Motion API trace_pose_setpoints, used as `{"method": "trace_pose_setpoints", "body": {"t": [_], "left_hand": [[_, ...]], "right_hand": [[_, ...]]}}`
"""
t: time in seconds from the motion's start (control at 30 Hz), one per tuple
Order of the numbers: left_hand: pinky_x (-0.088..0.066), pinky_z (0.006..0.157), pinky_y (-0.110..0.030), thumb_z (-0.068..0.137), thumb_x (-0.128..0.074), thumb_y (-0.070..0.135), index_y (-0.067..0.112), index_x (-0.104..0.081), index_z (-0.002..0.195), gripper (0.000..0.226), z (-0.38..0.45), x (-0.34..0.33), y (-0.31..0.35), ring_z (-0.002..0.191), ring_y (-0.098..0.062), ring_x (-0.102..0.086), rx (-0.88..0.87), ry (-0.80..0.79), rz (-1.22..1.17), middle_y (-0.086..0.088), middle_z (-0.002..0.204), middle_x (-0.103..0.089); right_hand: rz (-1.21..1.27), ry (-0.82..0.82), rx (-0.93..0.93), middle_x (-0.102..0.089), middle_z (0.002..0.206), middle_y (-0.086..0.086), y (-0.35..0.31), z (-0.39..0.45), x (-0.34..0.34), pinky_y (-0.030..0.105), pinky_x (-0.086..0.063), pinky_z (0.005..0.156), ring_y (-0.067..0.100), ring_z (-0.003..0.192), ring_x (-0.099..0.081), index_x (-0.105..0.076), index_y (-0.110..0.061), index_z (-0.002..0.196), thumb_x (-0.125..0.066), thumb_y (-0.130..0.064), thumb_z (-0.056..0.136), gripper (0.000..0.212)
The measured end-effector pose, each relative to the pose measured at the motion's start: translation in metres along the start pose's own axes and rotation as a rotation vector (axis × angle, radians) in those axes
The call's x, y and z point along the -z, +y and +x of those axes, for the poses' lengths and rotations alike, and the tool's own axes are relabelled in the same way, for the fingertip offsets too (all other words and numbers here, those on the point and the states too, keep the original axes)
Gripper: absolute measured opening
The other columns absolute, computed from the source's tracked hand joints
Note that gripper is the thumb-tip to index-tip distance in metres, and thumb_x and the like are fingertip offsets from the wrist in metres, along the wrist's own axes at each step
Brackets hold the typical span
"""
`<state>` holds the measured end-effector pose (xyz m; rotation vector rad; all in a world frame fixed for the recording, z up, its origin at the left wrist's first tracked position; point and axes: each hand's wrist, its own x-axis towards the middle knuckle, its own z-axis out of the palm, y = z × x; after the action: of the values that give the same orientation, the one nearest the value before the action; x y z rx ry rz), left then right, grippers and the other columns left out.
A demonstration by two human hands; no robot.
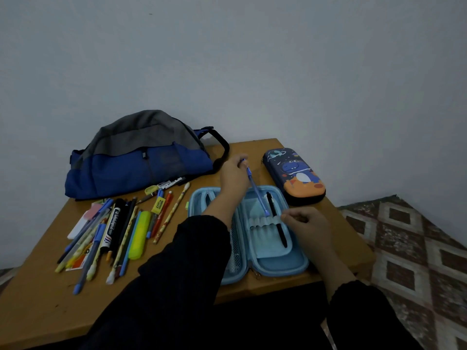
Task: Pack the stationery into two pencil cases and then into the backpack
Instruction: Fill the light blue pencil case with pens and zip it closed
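Observation:
A light blue pencil case (275, 258) lies open on the wooden table (38, 306). My left hand (233, 179) holds a blue pen (257, 192) by its top, with the tip down at the case's elastic loops (260, 221). A black pen (276, 219) sits in a loop on the right. My right hand (307, 224) pinches the loop band beside it. A closed dinosaur pencil case (294, 174) lies at the back right. A blue and grey backpack (139, 157) rests at the back left. Loose pens, pencils, markers and an eraser (118, 231) lie in a pile on the left.
A pale wall rises directly behind the table. A patterned brown and white mat (414, 248) covers the floor to the right. A yellow-green highlighter (138, 234) and a yellow eraser (158, 205) lie in the pile.

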<state>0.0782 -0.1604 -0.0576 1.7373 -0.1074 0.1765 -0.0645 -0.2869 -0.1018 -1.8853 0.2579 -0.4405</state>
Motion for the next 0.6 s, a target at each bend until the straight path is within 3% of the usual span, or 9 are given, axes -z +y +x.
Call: {"method": "trace_pose_setpoints", "body": {"t": [0.17,0.23,0.47,0.53,0.6], "left_hand": [[-0.055,0.081,-0.037,0.099,-0.044,0.007,0.004,-0.06,0.12,0.027,-0.004,-0.009,-0.001,0.089,-0.021,-0.056,0.034,-0.094,0.051,-0.019,0.107,-0.062],[-0.052,0.083,-0.036,0.1,-0.044,0.01,0.006,-0.058,0.121,0.026,-0.007,-0.012,-0.004,0.091,-0.022,-0.055,0.064,-0.146,0.125,-0.014,0.106,-0.06],[-0.041,0.072,-0.028,0.097,-0.051,0.015,0.01,-0.057,0.092,0.009,-0.023,-0.012,-0.009,0.08,-0.018,-0.052,0.036,-0.322,0.423,-0.003,0.081,-0.055],[-0.042,0.073,-0.028,0.095,-0.055,0.012,0.011,-0.059,0.086,0.009,-0.027,-0.011,-0.007,0.082,-0.019,-0.053,0.029,-0.367,0.471,-0.007,0.084,-0.058],[-0.042,0.074,-0.027,0.095,-0.055,0.011,0.006,-0.064,0.094,0.01,-0.031,-0.009,-0.004,0.084,-0.019,-0.054,0.029,-0.398,0.505,-0.012,0.091,-0.062]], "right_hand": [[0.018,0.015,0.001,-0.071,0.075,-0.006,-0.001,0.0,0.0,0.026,-0.052,0.07,0.001,0.071,-0.062,-0.068,-0.032,0.067,-0.071,-0.012,0.084,0.027],[0.019,0.02,-0.005,-0.07,0.076,-0.009,0.0,0.0,0.0,0.023,-0.051,0.07,0.0,0.074,-0.063,-0.068,-0.032,0.068,-0.071,-0.012,0.084,0.026],[-0.027,0.007,0.002,-0.07,0.075,-0.009,0.001,0.002,0.0,0.033,-0.055,0.074,0.004,0.077,-0.064,-0.07,-0.029,0.069,-0.07,-0.015,0.085,0.022],[-0.041,0.009,0.004,-0.071,0.075,-0.005,0.001,0.002,0.0,0.039,-0.055,0.075,0.008,0.075,-0.064,-0.072,-0.019,0.07,-0.07,-0.015,0.086,0.017],[-0.034,0.011,0.0,-0.07,0.075,-0.005,0.0,0.001,0.0,0.039,-0.055,0.076,0.006,0.075,-0.064,-0.071,-0.022,0.068,-0.07,-0.014,0.086,0.019]]}}
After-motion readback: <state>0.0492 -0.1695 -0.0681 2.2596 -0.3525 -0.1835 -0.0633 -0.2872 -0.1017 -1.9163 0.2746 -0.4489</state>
